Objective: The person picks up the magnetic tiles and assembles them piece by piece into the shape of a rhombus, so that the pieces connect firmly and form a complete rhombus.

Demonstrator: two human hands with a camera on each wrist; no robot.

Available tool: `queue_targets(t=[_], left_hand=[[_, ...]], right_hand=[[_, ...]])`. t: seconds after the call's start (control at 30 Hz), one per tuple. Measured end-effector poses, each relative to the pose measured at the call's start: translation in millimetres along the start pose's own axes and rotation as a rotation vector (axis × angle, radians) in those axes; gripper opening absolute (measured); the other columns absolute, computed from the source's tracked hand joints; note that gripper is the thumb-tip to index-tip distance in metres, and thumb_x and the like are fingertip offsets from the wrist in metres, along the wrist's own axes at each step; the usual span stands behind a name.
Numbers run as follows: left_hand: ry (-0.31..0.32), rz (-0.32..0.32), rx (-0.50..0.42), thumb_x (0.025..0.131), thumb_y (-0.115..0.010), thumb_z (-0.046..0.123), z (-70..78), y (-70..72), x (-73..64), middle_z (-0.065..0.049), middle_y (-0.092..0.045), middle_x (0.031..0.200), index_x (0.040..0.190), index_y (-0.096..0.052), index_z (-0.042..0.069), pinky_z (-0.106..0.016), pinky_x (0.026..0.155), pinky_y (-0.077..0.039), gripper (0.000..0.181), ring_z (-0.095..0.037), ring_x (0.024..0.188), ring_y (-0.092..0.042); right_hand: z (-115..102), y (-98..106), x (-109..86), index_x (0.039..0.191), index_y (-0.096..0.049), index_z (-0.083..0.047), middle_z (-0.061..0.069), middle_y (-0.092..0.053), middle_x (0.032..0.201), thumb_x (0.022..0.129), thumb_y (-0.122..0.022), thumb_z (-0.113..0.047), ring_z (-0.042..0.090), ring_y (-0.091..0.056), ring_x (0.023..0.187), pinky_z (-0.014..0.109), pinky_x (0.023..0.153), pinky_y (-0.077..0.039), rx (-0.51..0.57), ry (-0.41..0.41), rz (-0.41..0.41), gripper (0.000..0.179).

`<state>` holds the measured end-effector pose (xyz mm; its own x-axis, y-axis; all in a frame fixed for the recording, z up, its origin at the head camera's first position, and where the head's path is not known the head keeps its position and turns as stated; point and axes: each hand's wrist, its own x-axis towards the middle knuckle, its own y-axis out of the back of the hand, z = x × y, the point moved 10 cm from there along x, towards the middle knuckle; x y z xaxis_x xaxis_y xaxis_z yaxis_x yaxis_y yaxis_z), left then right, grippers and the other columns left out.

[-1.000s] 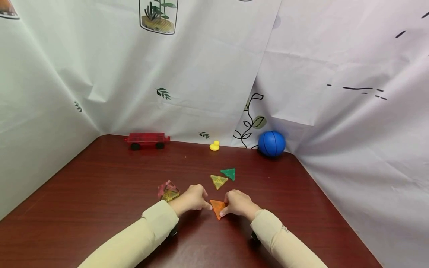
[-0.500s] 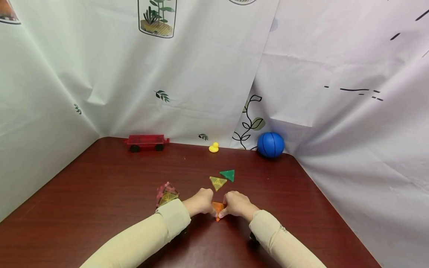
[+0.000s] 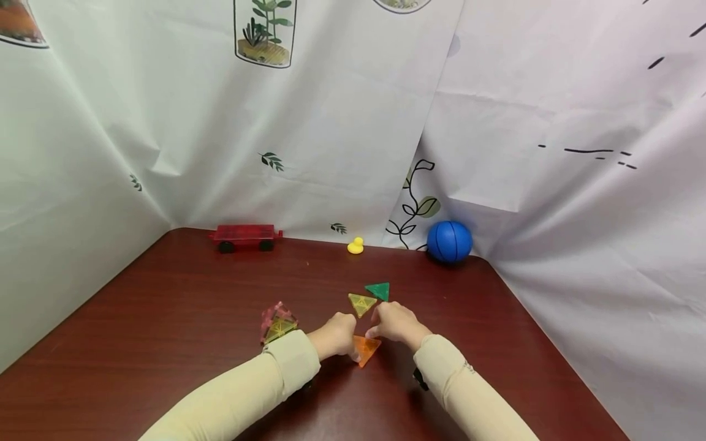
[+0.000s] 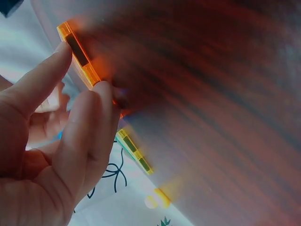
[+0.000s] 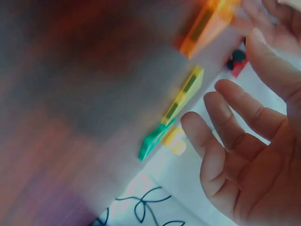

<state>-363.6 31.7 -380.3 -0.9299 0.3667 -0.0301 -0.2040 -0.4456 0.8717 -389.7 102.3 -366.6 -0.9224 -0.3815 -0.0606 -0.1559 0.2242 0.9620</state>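
An orange translucent triangle tile [image 3: 368,349] is on the near middle of the table. My left hand [image 3: 335,336] pinches its left side, and in the left wrist view the thumb and fingertips meet the edge of the orange tile [image 4: 81,54]. My right hand [image 3: 398,323] hovers just beyond and right of it, fingers loosely bent and apart, holding nothing. Past the hands lie a yellow triangle tile [image 3: 361,304] and a green triangle tile [image 3: 380,291], close together. In the right wrist view the yellow tile [image 5: 184,94] and green tile [image 5: 153,140] appear near the spread fingertips.
Left of my left hand stands a small cluster of pink and yellow tiles [image 3: 278,323], partly behind the sleeve. Along the back edge are a red wheeled car base [image 3: 245,236], a yellow duck [image 3: 355,245] and a blue ball [image 3: 449,241]. White printed cloth [image 3: 342,122] encloses the table [image 3: 165,318].
My left hand has moved right and taken hold of the orange tile, which has turned a little. My right hand has let go of it and moved slightly away toward the yellow tile.
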Motion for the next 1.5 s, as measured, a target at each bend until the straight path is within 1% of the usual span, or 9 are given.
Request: queue_targets(t=[0.17,0.43,0.73,1.0,1.1,1.2,1.3,1.4,1.5], left_hand=[[0.017,-0.004,-0.02,0.054,-0.084,0.018,-1.2,-3.5,-0.9,-0.003,-0.05,0.065,0.079,-0.057,0.0,-0.026,0.052,-0.042,0.04,-0.013,0.056,-0.048],[0.012,0.0,0.009,0.052,-0.084,0.02,-0.9,-2.5,-2.1,-0.003,-0.052,0.066,0.079,-0.058,0.001,-0.026,0.054,-0.043,0.042,-0.014,0.059,-0.049],[0.0,0.001,0.023,0.052,-0.085,0.023,1.0,-4.6,-1.5,-0.005,-0.055,0.071,0.079,-0.06,0.001,-0.028,0.06,-0.045,0.043,-0.018,0.069,-0.054],[0.0,0.005,0.041,0.051,-0.085,0.023,-0.1,-4.1,0.6,-0.004,-0.053,0.068,0.076,-0.059,0.002,-0.028,0.06,-0.045,0.042,-0.017,0.067,-0.053],[-0.003,0.008,0.048,0.051,-0.085,0.024,-0.3,-2.6,1.4,-0.003,-0.053,0.066,0.076,-0.058,0.002,-0.026,0.059,-0.045,0.043,-0.015,0.064,-0.052],[-0.008,0.018,0.05,0.051,-0.085,0.024,-0.2,0.1,2.3,-0.003,-0.054,0.068,0.078,-0.058,0.001,-0.026,0.058,-0.045,0.044,-0.015,0.063,-0.052],[-0.011,0.023,0.044,0.05,-0.085,0.024,0.5,1.0,2.1,-0.004,-0.055,0.07,0.08,-0.059,0.0,-0.026,0.058,-0.045,0.046,-0.015,0.064,-0.052],[-0.005,0.024,0.037,0.05,-0.085,0.023,-0.2,0.7,1.9,-0.004,-0.054,0.069,0.08,-0.059,0.001,-0.026,0.058,-0.044,0.046,-0.014,0.063,-0.051],[-0.005,0.03,0.037,0.049,-0.086,0.022,-1.1,0.9,1.9,-0.003,-0.054,0.068,0.078,-0.059,0.001,-0.025,0.056,-0.044,0.045,-0.013,0.06,-0.05]], right_hand=[[16,4,12.9,0.09,-0.067,-0.01,0.001,-0.062,0.087,0.068,-0.073,-0.032,0.018,-0.055,0.076,0.038,0.067,-0.046,0.029,-0.064,0.028,0.032],[30,-1,34.0,0.08,-0.067,-0.014,-0.004,-0.058,0.068,0.071,-0.07,-0.038,0.014,-0.049,0.062,0.033,0.056,-0.041,0.033,-0.129,0.058,0.026],[39,-13,51.1,0.093,-0.062,-0.008,0.002,-0.052,0.071,0.068,-0.067,-0.051,0.019,-0.047,0.065,0.036,0.058,-0.039,0.013,-0.223,-0.004,0.05],[38,-17,57.4,0.108,-0.059,-0.005,0.004,-0.056,0.083,0.062,-0.072,-0.05,0.021,-0.048,0.07,0.04,0.067,-0.042,-0.034,-0.253,-0.032,0.066],[38,-16,59.2,0.101,-0.061,-0.005,0.003,-0.055,0.078,0.062,-0.072,-0.049,0.02,-0.048,0.068,0.038,0.064,-0.042,-0.027,-0.254,-0.024,0.059],[39,-15,61.0,0.085,-0.064,-0.007,0.003,-0.052,0.072,0.062,-0.073,-0.048,0.02,-0.047,0.067,0.036,0.06,-0.041,-0.027,-0.254,-0.011,0.048],[42,-14,60.3,0.076,-0.063,-0.008,0.007,-0.051,0.076,0.059,-0.075,-0.047,0.022,-0.046,0.071,0.037,0.062,-0.042,-0.015,-0.274,-0.006,0.045],[45,-13,58.0,0.089,-0.061,-0.004,0.013,-0.05,0.088,0.055,-0.077,-0.046,0.025,-0.046,0.078,0.042,0.07,-0.042,0.012,-0.297,0.011,0.056],[45,-7,54.4,0.093,-0.059,-0.004,0.012,-0.052,0.088,0.057,-0.079,-0.041,0.024,-0.048,0.075,0.043,0.068,-0.042,0.031,-0.295,0.039,0.055]])
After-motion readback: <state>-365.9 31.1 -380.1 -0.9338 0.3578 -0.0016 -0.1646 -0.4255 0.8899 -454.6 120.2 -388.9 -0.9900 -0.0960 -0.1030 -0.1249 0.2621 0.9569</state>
